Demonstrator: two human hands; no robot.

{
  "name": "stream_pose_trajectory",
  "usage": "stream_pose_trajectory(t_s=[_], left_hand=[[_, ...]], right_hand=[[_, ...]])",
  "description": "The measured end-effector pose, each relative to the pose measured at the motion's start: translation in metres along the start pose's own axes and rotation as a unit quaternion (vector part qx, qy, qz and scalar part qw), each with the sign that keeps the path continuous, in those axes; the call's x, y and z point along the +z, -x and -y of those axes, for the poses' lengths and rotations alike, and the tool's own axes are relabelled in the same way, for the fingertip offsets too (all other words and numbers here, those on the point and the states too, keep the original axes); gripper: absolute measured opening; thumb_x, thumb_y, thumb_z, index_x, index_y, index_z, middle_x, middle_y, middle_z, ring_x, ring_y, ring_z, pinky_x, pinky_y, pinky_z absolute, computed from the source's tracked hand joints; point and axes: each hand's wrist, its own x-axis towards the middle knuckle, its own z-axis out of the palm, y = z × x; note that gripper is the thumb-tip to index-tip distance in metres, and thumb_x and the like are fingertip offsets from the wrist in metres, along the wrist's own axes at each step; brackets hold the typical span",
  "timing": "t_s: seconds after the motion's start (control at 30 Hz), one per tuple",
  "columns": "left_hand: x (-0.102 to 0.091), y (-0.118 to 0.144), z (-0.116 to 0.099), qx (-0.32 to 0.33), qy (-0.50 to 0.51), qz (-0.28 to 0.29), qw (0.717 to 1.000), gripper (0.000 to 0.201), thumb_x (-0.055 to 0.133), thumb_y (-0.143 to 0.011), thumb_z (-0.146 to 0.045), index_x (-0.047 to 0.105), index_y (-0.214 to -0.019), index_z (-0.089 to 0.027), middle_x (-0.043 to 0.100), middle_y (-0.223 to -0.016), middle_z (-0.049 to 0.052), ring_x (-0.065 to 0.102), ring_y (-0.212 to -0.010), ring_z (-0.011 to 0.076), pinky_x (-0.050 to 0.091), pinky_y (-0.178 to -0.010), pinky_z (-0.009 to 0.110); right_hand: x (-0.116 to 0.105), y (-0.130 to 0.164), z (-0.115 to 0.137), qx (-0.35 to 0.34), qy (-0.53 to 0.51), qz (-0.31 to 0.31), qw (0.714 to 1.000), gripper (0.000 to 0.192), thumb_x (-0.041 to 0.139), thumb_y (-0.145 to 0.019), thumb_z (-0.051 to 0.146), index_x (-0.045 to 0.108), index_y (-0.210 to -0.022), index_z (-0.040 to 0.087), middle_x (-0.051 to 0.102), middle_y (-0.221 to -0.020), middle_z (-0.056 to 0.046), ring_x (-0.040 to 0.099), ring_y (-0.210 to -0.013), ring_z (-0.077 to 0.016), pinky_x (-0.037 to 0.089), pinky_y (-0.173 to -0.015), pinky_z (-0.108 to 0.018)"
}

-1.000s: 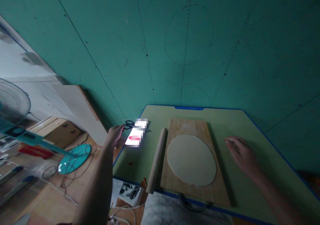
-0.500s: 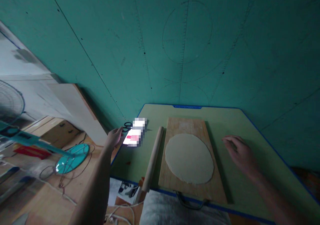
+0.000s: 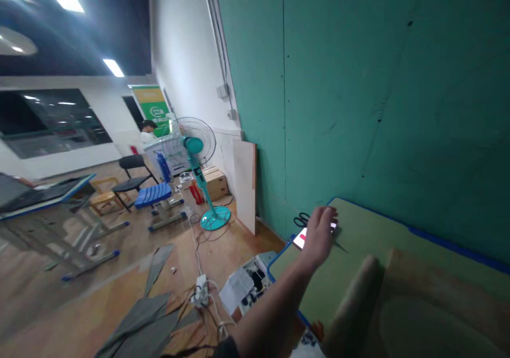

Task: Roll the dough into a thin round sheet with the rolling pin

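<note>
My left hand (image 3: 320, 236) reaches over a lit phone (image 3: 299, 239) lying at the left edge of the green table. Its fingers are stretched out and a little apart above the screen; whether they touch it is unclear. Black-handled scissors (image 3: 302, 220) lie just behind the phone, with the blade tip showing to the right of the hand. Nearer to me is a blurred wooden rolling pin (image 3: 356, 302), beside a wooden board (image 3: 422, 278). On the board lies a flat round of dough (image 3: 434, 326), dim and partly cut off. My right hand is out of view.
A green wall (image 3: 350, 92) rises behind the table (image 3: 366, 225). On the floor to the left stand a turquoise fan (image 3: 195, 145), a leaning white panel (image 3: 245, 182), a power strip (image 3: 201, 291) with cables, and stools. A person (image 3: 149, 129) is far back.
My view has swung to the left, showing more of the room. My left hand has moved from the phone's left side to over it. My right hand has left the view.
</note>
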Motion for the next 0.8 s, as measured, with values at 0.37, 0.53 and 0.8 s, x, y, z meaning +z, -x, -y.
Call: stream_pose_trajectory(t_s=[0.37,0.53,0.8], left_hand=[[0.055,0.086,-0.089,-0.168,0.296,0.346,0.874,0.073,0.018,-0.096,-0.065,0.058,-0.131,-0.014,0.07,-0.119,0.015,0.06,-0.122,0.0351,0.05,-0.094,0.049],[0.048,0.101,-0.097,0.172,0.066,0.236,0.954,0.066,0.032,-0.095,-0.064,0.052,-0.143,-0.023,0.059,-0.139,0.008,0.043,-0.139,0.0391,0.045,-0.102,0.051],[0.007,0.081,-0.02,0.166,-0.228,0.197,0.939,0.062,0.042,-0.093,-0.061,0.057,-0.131,-0.013,0.065,-0.129,0.018,0.063,-0.117,0.0329,0.05,-0.096,0.047]], right_hand=[[-0.17,0.145,0.051,0.156,0.452,0.085,0.874,0.072,0.035,-0.097,0.065,0.036,-0.156,0.024,0.032,-0.164,-0.006,0.014,-0.155,-0.0286,0.018,-0.124,-0.054],[-0.173,0.127,0.042,0.323,-0.133,-0.146,0.925,0.084,-0.012,-0.095,0.065,0.021,-0.16,0.021,0.041,-0.159,-0.012,0.039,-0.146,-0.0263,0.033,-0.117,-0.054],[-0.226,0.156,0.049,0.295,-0.304,-0.253,0.87,0.074,0.019,-0.093,0.075,0.06,-0.126,0.023,0.07,-0.125,-0.012,0.064,-0.119,-0.0279,0.049,-0.102,-0.048]])
